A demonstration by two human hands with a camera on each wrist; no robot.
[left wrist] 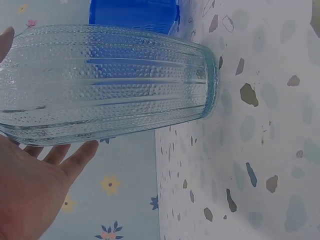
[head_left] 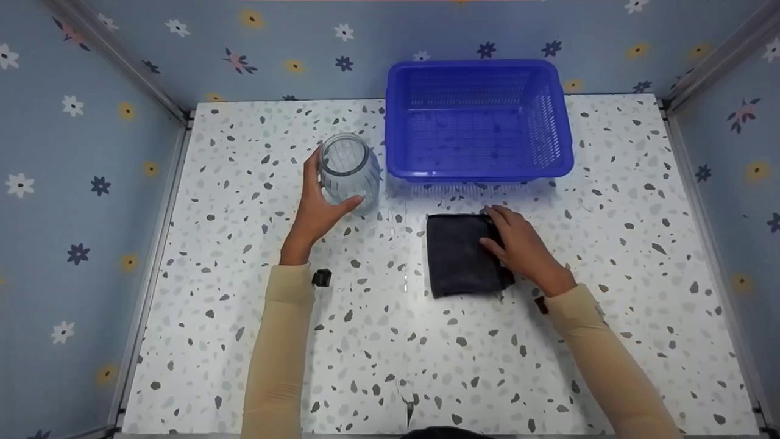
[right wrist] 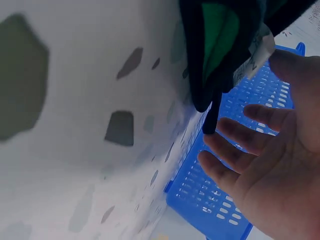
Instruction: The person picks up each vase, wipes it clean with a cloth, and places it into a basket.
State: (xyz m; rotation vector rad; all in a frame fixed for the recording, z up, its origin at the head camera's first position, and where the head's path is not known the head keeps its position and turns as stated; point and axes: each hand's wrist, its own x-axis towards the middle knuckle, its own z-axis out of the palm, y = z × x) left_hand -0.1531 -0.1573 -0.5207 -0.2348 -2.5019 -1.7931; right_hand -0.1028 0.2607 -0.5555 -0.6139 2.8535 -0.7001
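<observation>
My left hand [head_left: 320,210] is around a clear ribbed glass jar [head_left: 350,174], fingers along its far left side and thumb across the near side. The jar is upright with its open mouth facing up. In the left wrist view its dotted, ribbed glass [left wrist: 125,85] fills the upper left, and several fingertips lie against it. My right hand [head_left: 524,250] rests at the right edge of a folded black cloth item [head_left: 460,256]. The right wrist view shows its green inside [right wrist: 220,35] and a white label [right wrist: 260,52] near the thumb. There the fingers are loosely extended.
A blue plastic basket [head_left: 478,172] with slotted walls stands at the back, beyond the cloth and right of the jar. The speckled white tabletop [head_left: 378,341] is bounded by flowered panels [head_left: 79,201] at the left, back and right.
</observation>
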